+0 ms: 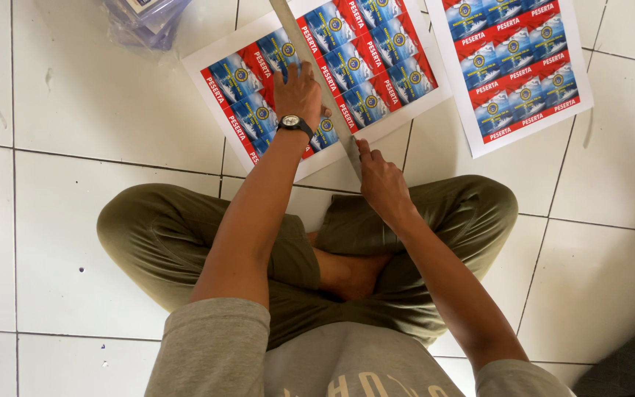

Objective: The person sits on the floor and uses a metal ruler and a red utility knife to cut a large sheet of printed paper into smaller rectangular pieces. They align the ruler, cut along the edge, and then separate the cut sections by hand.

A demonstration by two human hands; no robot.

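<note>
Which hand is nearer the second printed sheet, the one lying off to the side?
Right. The right hand sits at the ruler's near end, closer to that sheet; the left hand presses the ruler farther away.

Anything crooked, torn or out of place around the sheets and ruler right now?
Nothing looks damaged. The printed sheet lies askew to the floor tile lines, with the metal ruler laid along its card columns under the left hand. The right hand sits at the ruler's near end. A second sheet lies flat beside it.

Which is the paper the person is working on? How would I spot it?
Look at the white tiled floor before the crossed legs. Two printed sheets of red-and-blue cards lie there. It is the nearer sheet, with a long metal ruler across it under the left hand; the other sheet lies bare.
</note>
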